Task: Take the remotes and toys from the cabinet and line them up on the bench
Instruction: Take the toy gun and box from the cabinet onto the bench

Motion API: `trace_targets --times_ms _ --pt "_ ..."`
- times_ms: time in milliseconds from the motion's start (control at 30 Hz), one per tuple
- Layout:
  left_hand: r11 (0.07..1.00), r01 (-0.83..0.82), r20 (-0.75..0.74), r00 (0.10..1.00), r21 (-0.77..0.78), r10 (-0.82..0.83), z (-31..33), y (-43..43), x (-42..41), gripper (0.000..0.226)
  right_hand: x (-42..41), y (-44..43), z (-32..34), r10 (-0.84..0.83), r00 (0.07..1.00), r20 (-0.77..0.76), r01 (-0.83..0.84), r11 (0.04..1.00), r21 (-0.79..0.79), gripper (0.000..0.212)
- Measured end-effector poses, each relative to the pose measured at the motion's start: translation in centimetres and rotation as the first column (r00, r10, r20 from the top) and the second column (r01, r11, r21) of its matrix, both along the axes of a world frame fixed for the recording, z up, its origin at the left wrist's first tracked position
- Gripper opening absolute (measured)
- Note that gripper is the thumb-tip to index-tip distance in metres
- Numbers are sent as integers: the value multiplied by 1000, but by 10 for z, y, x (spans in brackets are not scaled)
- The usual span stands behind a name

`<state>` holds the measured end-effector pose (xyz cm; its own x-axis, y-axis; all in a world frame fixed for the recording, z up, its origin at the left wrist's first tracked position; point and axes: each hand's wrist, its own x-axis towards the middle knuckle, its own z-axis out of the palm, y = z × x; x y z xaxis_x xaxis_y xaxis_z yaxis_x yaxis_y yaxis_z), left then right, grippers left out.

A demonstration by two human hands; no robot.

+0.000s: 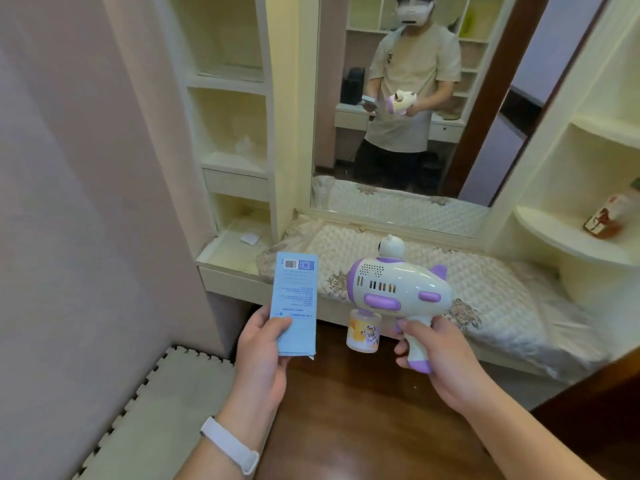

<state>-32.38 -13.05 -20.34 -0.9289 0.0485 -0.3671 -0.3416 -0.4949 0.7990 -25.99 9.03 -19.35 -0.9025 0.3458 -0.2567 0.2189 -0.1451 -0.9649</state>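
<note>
My left hand [263, 344] pinches the lower end of a flat, light-blue cardboard box [296, 299], thumb pressed on its printed face, barcode at the far end. My right hand [440, 355] curls round the purple-tipped grip of a glossy white plastic bubble gun [401, 289]. It is rounded like a rocket, with purple fins, vent slots and a small bear head on top. A little printed bottle [363, 332] hangs under its muzzle. I hold both in the air just before the bench [502, 292], whose quilted, lace-edged cushion lies below the mirror [332, 140].
</note>
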Motion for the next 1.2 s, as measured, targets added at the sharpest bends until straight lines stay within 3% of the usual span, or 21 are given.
trace_targets --times_ms 333,667,1000,1200 --pt "996 92 38 995 17 -92 -24 1 -131 35 -110 -5 -14 -155 988 22 157 984 -81 17" --pt "979 192 93 978 -64 -185 -47 87 -238 35 -192 67 -39 -280 959 50 284 928 -240 18" --pt "952 107 101 992 -286 -81 -56 169 -353 28 -336 160 -92 -147 978 148 190 920 -343 14" --pt "949 65 175 984 -309 -11 -83 197 -402 31 -404 191 -130 -12 978 210 88 930 -358 16"
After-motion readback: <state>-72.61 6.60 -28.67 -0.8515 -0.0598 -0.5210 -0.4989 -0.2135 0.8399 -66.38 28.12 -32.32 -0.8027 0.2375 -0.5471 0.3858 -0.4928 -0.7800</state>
